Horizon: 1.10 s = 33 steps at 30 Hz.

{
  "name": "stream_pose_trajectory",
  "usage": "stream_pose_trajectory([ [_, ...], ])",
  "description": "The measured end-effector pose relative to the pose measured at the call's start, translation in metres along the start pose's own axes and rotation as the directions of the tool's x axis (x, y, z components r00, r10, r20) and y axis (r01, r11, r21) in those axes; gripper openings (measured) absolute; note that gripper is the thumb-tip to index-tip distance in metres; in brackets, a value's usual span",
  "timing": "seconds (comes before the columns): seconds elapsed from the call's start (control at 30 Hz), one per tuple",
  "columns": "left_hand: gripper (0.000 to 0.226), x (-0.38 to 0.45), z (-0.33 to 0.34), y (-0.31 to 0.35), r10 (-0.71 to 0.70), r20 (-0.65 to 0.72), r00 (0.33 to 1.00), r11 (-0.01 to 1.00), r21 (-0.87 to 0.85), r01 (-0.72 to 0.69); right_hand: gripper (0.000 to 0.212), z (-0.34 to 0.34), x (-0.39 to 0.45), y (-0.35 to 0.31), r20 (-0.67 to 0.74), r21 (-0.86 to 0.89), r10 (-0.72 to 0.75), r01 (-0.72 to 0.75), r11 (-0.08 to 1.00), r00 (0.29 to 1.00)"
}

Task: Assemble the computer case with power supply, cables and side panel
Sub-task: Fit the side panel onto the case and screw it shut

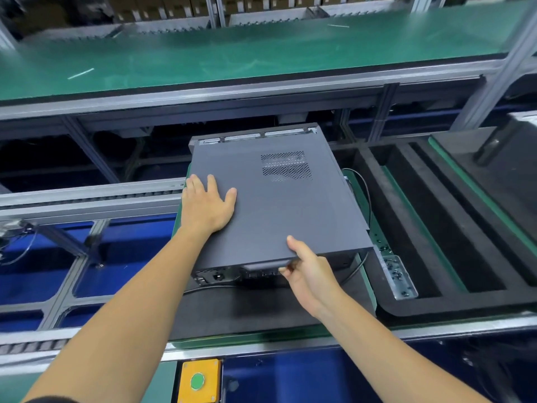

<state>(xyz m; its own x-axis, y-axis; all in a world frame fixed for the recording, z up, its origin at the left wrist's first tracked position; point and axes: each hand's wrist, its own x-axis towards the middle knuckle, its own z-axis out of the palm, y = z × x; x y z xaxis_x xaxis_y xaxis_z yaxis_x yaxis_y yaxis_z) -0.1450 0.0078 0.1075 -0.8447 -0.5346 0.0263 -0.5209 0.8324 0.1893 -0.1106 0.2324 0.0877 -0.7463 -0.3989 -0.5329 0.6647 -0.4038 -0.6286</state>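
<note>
Here right hand [308, 271] pinches side panel's [276, 205] near edge.

Dark grey side panel [273, 205] with two black perforated vent patches [286, 165]. Black foam mat [261, 309] and black foam tray [436, 228], green-edged. Green bench top [232, 53] on silver aluminium framing [87, 196]. Yellow box [199, 381] bearing a green button [197, 381]. Black cable [366, 193]. Blue bins [43, 274] below.
</note>
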Motion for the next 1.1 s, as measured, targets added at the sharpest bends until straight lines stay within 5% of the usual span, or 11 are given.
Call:
stream_pose_trajectory([
  [0.2, 0.073, 0.004, 0.003, 0.000, -0.022, -0.003, 1.000, 1.000, 0.009, 0.022, 0.023, 0.002, 0.000, -0.008, -0.080, -0.101, 0.081, -0.089, 0.991, 0.993],
  [0.4, 0.074, 0.011, 0.004, -0.002, -0.039, -0.019, 0.999, 0.999, 0.025, 0.039, 0.031, 0.002, 0.006, -0.023, 0.002, -0.139, 0.184, -0.182, 0.974, 0.983],
  [0.5, 0.071, 0.015, 0.003, -0.004, -0.022, -0.013, 1.000, 1.000, 0.012, 0.022, 0.043, -0.008, -0.008, -0.028, 0.024, -0.397, 0.266, -0.235, 0.887, 0.964],
  [0.57, 0.071, 0.019, 0.003, -0.005, 0.005, -0.022, 1.000, 1.000, 0.023, -0.004, 0.048, -0.016, -0.021, -0.041, 0.066, -0.692, 0.228, -0.120, 0.712, 0.971],
  [0.63, 0.071, 0.024, 0.002, -0.005, 0.016, -0.014, 1.000, 1.000, 0.018, -0.016, 0.035, -0.023, -0.024, -0.059, 0.156, -0.877, -0.118, 0.192, 0.440, 0.981],
  [0.7, 0.072, 0.027, 0.002, -0.004, 0.008, -0.003, 1.000, 1.000, 0.012, -0.008, 0.024, -0.023, -0.020, -0.085, 0.342, -0.880, -0.552, 0.466, 0.097, 0.761],
  [0.73, 0.072, 0.028, 0.001, -0.003, 0.004, -0.008, 1.000, 1.000, 0.010, -0.004, 0.023, -0.019, -0.015, -0.098, 0.462, -0.842, -0.583, 0.538, -0.050, 0.668],
  [0.8, 0.073, 0.029, 0.000, -0.002, 0.006, -0.005, 1.000, 1.000, 0.000, -0.006, 0.066, -0.012, 0.001, -0.111, 0.617, -0.786, -0.314, 0.543, -0.296, 0.722],
  [0.9, 0.076, 0.027, -0.003, -0.004, -0.002, -0.021, 1.000, 0.996, -0.093, 0.000, 0.108, -0.012, 0.026, -0.107, 0.582, -0.638, -0.002, 0.456, -0.620, 0.813],
  [1.0, 0.074, 0.025, -0.007, -0.008, -0.174, -0.090, 0.981, 0.934, -0.330, 0.135, 0.108, -0.024, 0.042, -0.105, 0.538, -0.618, -0.017, 0.380, -0.688, 0.843],
  [1.1, 0.072, 0.025, -0.007, -0.009, -0.253, -0.045, 0.966, 0.901, -0.374, 0.219, 0.115, -0.035, 0.044, -0.109, 0.435, -0.695, -0.093, 0.268, -0.667, 0.896],
])
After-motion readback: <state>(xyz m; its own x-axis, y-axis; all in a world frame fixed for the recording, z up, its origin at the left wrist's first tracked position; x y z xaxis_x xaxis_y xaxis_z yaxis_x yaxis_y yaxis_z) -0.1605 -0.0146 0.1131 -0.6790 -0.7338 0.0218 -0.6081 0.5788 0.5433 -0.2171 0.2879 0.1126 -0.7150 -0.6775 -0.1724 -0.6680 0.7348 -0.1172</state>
